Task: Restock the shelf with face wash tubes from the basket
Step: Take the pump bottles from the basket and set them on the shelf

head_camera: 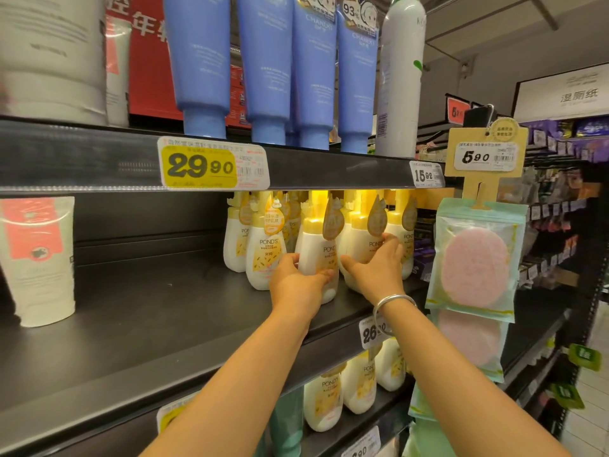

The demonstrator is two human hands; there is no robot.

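Several white and yellow Pond's face wash bottles stand on the right part of the middle black shelf (164, 311). My left hand (298, 285) grips one front bottle (321, 255) round its lower body. Beside it, my right hand (375, 265), with a silver bangle at the wrist, wraps round the neighbouring bottle (361, 239). Both bottles stand upright on the shelf. The basket is out of view.
Blue tubes (267, 67) and a white spray can (400, 77) stand on the shelf above. A white and red tube (39, 258) stands at the middle shelf's left end. A pack of pink puffs (474, 258) hangs at the right. More Pond's bottles (356, 384) fill the shelf below.
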